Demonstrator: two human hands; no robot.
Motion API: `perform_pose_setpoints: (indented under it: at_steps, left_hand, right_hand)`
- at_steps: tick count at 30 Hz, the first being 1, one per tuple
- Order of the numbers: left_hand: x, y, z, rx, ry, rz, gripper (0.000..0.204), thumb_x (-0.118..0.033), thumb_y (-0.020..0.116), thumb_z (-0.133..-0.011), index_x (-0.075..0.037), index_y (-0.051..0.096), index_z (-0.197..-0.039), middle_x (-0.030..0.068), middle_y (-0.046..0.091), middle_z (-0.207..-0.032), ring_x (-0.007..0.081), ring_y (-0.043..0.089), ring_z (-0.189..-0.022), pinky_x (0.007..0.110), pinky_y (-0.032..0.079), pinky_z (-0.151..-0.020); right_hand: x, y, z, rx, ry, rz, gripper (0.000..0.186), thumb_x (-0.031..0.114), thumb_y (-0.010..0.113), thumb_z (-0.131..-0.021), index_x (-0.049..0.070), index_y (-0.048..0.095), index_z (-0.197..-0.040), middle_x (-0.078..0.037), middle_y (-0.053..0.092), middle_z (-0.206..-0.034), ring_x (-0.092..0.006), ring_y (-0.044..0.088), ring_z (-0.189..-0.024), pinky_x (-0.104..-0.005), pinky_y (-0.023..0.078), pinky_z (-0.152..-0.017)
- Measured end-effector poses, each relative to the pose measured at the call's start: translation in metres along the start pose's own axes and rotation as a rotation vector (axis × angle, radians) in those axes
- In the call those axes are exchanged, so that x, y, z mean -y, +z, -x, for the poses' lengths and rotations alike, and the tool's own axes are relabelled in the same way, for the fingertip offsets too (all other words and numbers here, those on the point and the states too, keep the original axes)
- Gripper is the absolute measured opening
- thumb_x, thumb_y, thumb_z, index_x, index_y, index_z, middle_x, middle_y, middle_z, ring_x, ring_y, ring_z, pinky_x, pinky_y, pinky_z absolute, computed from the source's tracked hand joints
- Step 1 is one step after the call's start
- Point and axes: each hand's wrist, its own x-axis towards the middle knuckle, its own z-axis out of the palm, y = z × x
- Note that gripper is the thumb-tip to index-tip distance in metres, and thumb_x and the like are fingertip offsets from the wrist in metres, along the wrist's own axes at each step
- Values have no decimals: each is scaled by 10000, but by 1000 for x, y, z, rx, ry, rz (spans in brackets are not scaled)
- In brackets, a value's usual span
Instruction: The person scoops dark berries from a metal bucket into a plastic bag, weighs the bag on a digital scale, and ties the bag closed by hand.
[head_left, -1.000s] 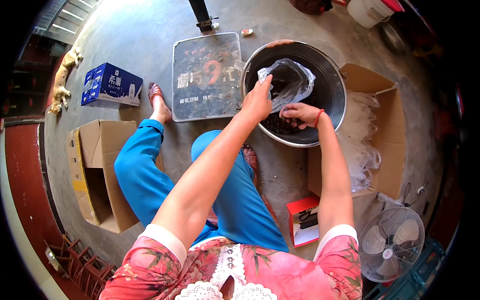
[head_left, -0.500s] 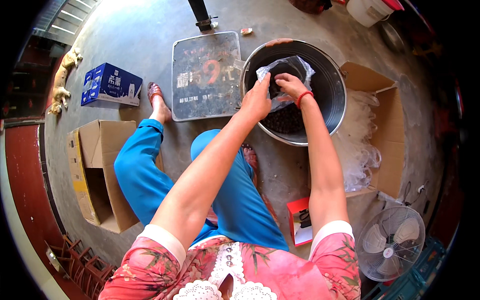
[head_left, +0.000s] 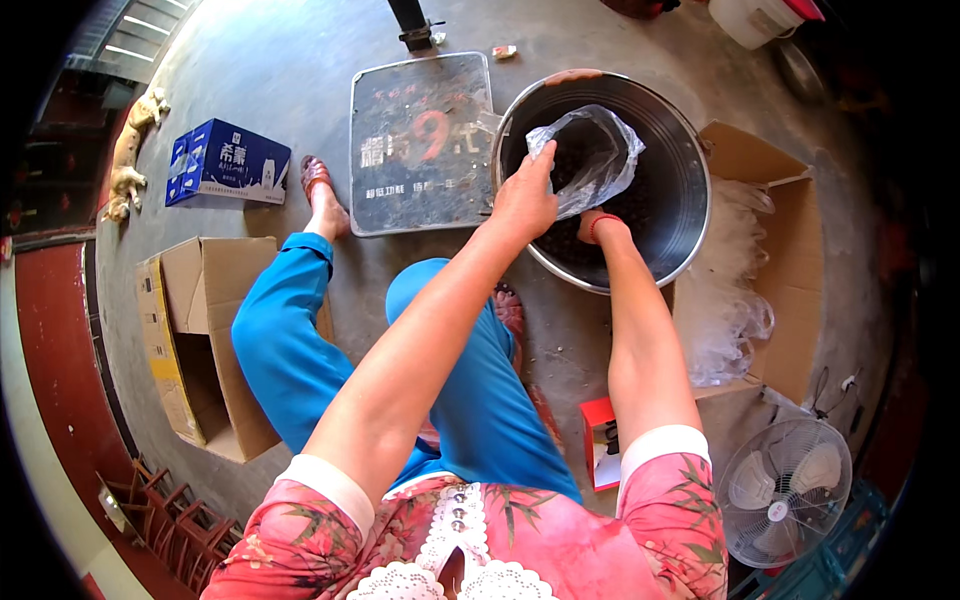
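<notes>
My left hand (head_left: 528,200) grips the edge of a clear plastic bag (head_left: 622,165), whose mouth is spread into a wide loop. The bag hangs over the inside of a large round metal bucket (head_left: 690,235). Small dark pieces (head_left: 566,240) lie in the bottom of the bucket; I cannot make out their kind. My right hand (head_left: 598,228), with a red band at the wrist, reaches down inside the bucket below the bag, among the dark pieces. Its fingers are hidden.
Left of the bucket lies a dark flat platform (head_left: 420,215) with a post. An open carton (head_left: 795,270) of clear plastic bags stands right. A fan (head_left: 785,490), a red box (head_left: 600,412), a blue box (head_left: 225,170), an empty carton (head_left: 230,290) and a lying animal (head_left: 126,155) surround me.
My right hand has left the bag's edge and moved down into the bucket. The bag's mouth now stands wider, still in my left hand. The view has shifted slightly.
</notes>
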Motion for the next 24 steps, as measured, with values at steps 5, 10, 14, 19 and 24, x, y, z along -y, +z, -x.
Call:
perform_pose_setpoints:
  at_steps: [5,10,14,19,24]
  left_hand:
    - [5,2,-1,-19,5,-8,655,-34,515,-670,-96,292,-1283,224,450,-1124,393,493,-967,429,411,-820]
    - [-1,0,-2,38,-39,7,660,-56,529,-670,-95,293,-1285,234,443,-1136,394,475,-996,423,398,-843]
    - [1,-2,-1,51,-68,-5,652,-53,528,-672,-94,299,-1281,225,448,-1130,386,475,-1002,422,397,-846]
    - [2,1,-1,17,-16,7,639,-29,514,-673,-96,311,-1276,213,451,-1125,381,489,-985,425,407,-832]
    - [0,1,0,48,-42,-19,649,-26,515,-669,-108,310,-1279,203,449,-1130,379,490,-985,423,410,-828]
  right_hand:
    - [17,7,-9,-60,-76,44,555,232,468,-746,57,349,-1260,-130,322,-1333,-252,331,-1212,-319,256,-1004]
    - [17,7,-8,57,-214,171,504,298,559,-726,148,468,-1198,-96,429,-1260,-261,434,-1119,-338,369,-920]
    - [36,-10,27,324,-47,-27,451,265,556,-739,142,482,-1167,-75,515,-1104,-213,537,-838,-317,476,-659]
    - [22,-25,47,329,-5,-195,398,275,551,-732,133,544,-1104,-68,589,-951,-179,544,-725,-306,456,-598]
    - [2,-57,88,378,-179,-627,128,180,529,-772,121,556,-883,43,477,-722,-63,439,-563,-203,374,-443]
